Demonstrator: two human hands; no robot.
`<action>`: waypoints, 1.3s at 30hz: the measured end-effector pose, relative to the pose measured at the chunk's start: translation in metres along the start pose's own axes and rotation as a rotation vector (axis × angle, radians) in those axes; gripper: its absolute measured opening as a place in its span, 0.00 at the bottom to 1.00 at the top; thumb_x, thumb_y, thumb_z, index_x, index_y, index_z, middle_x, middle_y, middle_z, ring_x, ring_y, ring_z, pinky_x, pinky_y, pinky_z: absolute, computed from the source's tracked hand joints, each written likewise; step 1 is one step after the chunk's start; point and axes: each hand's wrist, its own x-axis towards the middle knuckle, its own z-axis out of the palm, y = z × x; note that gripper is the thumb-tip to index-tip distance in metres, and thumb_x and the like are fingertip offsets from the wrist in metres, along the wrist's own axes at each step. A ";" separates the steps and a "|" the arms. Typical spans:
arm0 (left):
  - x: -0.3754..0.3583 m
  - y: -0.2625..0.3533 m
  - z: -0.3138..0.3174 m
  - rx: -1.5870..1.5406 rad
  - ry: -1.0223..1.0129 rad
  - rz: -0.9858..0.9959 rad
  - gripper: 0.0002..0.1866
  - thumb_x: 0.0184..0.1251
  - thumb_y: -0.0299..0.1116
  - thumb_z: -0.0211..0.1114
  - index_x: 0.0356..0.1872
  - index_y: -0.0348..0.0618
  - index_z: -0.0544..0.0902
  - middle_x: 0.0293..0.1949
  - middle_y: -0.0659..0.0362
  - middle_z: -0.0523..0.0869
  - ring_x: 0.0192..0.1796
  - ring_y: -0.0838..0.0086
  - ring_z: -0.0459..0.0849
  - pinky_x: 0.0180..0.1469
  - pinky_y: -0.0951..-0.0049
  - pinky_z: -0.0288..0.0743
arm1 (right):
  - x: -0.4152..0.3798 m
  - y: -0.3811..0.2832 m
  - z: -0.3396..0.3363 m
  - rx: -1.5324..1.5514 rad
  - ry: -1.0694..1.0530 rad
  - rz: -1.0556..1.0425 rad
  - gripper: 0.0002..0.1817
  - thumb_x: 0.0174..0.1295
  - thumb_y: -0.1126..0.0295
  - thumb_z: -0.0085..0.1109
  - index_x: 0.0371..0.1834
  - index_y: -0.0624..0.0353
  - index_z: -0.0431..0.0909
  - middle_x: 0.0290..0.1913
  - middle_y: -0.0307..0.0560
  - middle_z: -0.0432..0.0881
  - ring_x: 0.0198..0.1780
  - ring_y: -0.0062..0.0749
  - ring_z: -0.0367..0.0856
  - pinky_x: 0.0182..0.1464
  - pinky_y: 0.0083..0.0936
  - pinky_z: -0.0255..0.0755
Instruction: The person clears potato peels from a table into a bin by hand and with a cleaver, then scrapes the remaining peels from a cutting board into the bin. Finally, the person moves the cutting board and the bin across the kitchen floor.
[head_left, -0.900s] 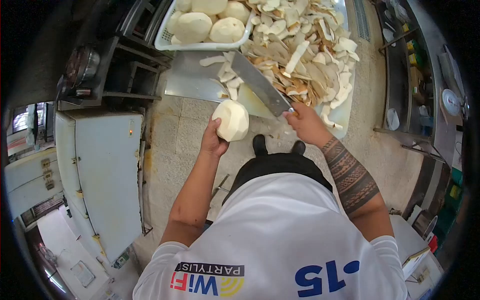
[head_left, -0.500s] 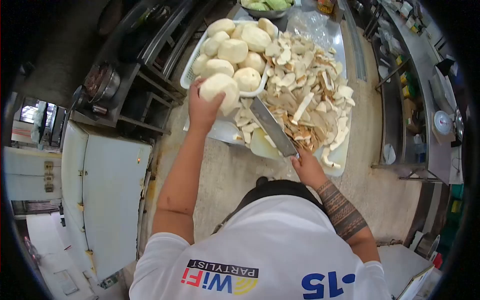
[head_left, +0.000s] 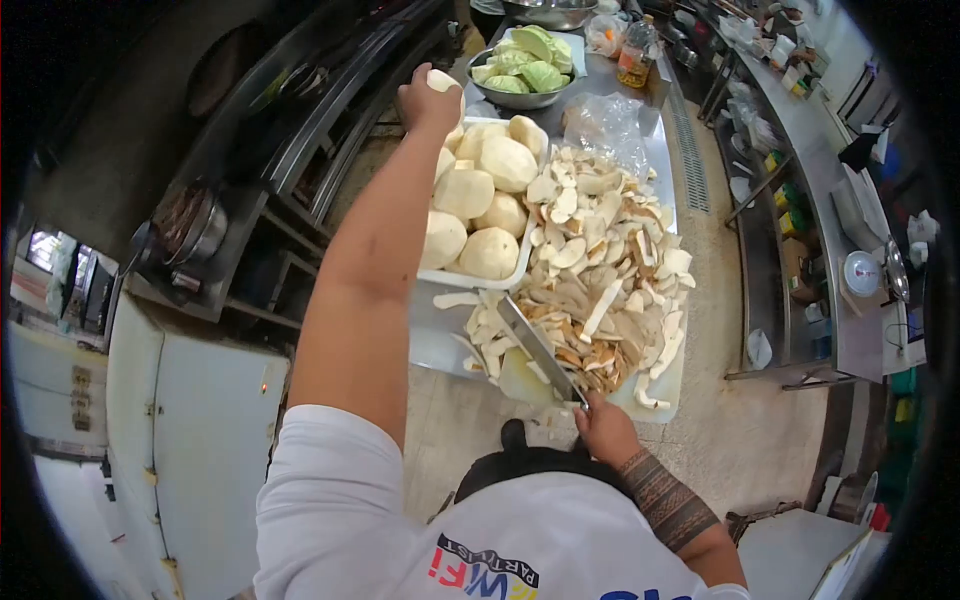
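My left hand stretches out to the far left corner of a white basket, closed around a peeled jicama that shows only in part past the fingers. Several large, cream-coloured peeled jicamas fill the basket. Nearer my body, my right hand grips a cleaver by its handle, its broad blade slanting up and left over the front of the peel heap. That heap of pale and brown peelings lies right of the basket. Under the blade sits a yellowish-green piece, partly covered.
Behind the basket stands a metal bowl of cut cabbage. A clear plastic bag and an oil bottle are on the metal table. Steel shelving runs along the right; a pot stands on the left counter.
My left hand has moved up and away with the peeled jicama, from the basket's near side to its far left corner. The cleaver stays in my right hand. The view has shifted forward.
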 end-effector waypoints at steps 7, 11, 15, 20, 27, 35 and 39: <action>-0.031 -0.029 0.051 0.395 -0.378 -0.115 0.41 0.70 0.51 0.69 0.80 0.52 0.64 0.74 0.41 0.72 0.73 0.45 0.77 0.73 0.43 0.70 | -0.005 -0.009 0.000 -0.010 0.058 -0.002 0.19 0.73 0.58 0.61 0.58 0.59 0.77 0.35 0.61 0.88 0.40 0.60 0.88 0.43 0.54 0.81; -0.027 -0.032 0.043 0.611 -0.408 -0.012 0.43 0.70 0.55 0.68 0.81 0.52 0.64 0.76 0.44 0.73 0.74 0.43 0.76 0.74 0.33 0.66 | -0.006 -0.005 0.001 0.035 0.073 -0.039 0.19 0.73 0.58 0.63 0.57 0.61 0.78 0.35 0.61 0.87 0.39 0.61 0.87 0.41 0.52 0.80; -0.001 -0.047 -0.004 0.601 -0.577 0.052 0.39 0.66 0.57 0.70 0.70 0.40 0.78 0.67 0.42 0.82 0.71 0.47 0.79 0.73 0.47 0.71 | -0.006 -0.013 -0.014 0.233 0.070 -0.051 0.18 0.73 0.59 0.64 0.55 0.62 0.80 0.34 0.62 0.87 0.37 0.61 0.86 0.39 0.49 0.78; -0.060 -0.048 -0.087 0.394 -0.455 0.269 0.32 0.65 0.48 0.73 0.66 0.41 0.82 0.66 0.43 0.82 0.72 0.53 0.79 0.76 0.54 0.69 | -0.027 -0.055 -0.070 0.276 0.151 -0.008 0.17 0.71 0.58 0.66 0.49 0.62 0.83 0.31 0.58 0.85 0.35 0.58 0.86 0.37 0.45 0.77; -0.287 0.001 -0.133 0.179 -0.362 0.920 0.36 0.65 0.39 0.72 0.76 0.48 0.74 0.81 0.42 0.65 0.83 0.34 0.54 0.82 0.34 0.47 | -0.010 -0.055 -0.127 -0.251 0.386 -0.210 0.13 0.63 0.61 0.72 0.39 0.58 0.82 0.29 0.49 0.83 0.35 0.50 0.85 0.39 0.44 0.77; -0.414 0.046 -0.087 0.196 -0.656 0.963 0.48 0.62 0.39 0.71 0.84 0.48 0.61 0.86 0.49 0.56 0.86 0.39 0.50 0.81 0.27 0.40 | -0.010 -0.045 -0.144 -0.513 0.424 -0.465 0.11 0.59 0.66 0.74 0.36 0.55 0.79 0.38 0.44 0.83 0.46 0.44 0.83 0.50 0.42 0.75; -0.404 0.053 -0.064 0.311 -0.623 0.897 0.49 0.62 0.42 0.71 0.84 0.41 0.59 0.86 0.49 0.57 0.86 0.42 0.51 0.81 0.26 0.40 | -0.030 -0.013 -0.162 -0.510 0.416 -0.495 0.12 0.58 0.66 0.74 0.38 0.56 0.80 0.39 0.44 0.83 0.47 0.45 0.83 0.50 0.42 0.75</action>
